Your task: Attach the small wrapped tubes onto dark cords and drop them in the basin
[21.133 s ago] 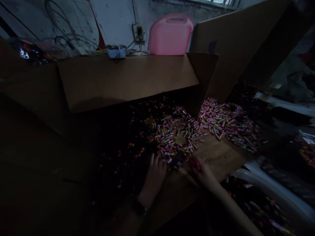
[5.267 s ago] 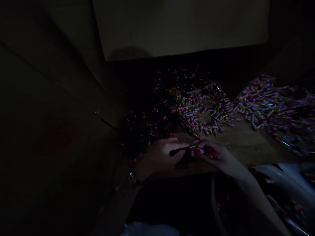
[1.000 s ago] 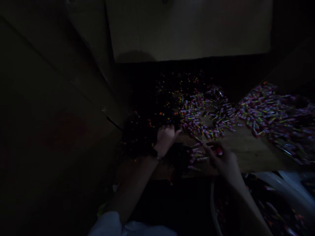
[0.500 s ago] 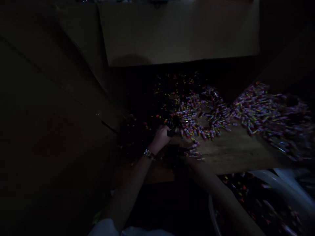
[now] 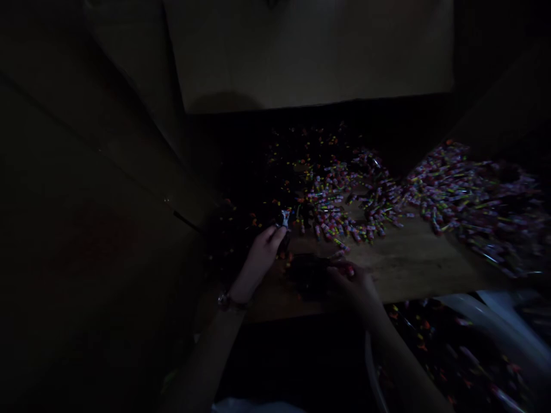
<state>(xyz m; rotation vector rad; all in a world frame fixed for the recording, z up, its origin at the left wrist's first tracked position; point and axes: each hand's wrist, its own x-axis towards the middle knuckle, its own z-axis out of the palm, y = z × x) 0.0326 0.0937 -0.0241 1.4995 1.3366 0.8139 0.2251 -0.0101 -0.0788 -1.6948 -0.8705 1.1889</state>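
The picture is very dark. My left hand (image 5: 260, 255), with a bracelet at the wrist, is closed on a small shiny wrapped piece (image 5: 285, 217) that sticks up past the fingertips. To its right, my right hand (image 5: 352, 279) is closed around a small red and pink wrapped piece (image 5: 349, 271) over the front of the wooden board (image 5: 413, 258). A dark shape, too dim to make out, lies between the hands. Just beyond them spreads a loose pile of small colourful wrapped pieces (image 5: 331, 201).
A larger heap of wrapped pieces (image 5: 447, 183) lies at the right. Cardboard panels (image 5: 314, 51) stand at the back and left. At the lower right, a pale-rimmed container (image 5: 499, 324) holds more colourful pieces.
My left hand has drawn back to the lower left, and a shiny piece now shows at its fingertips. My right hand has shifted right and a red piece shows in it.
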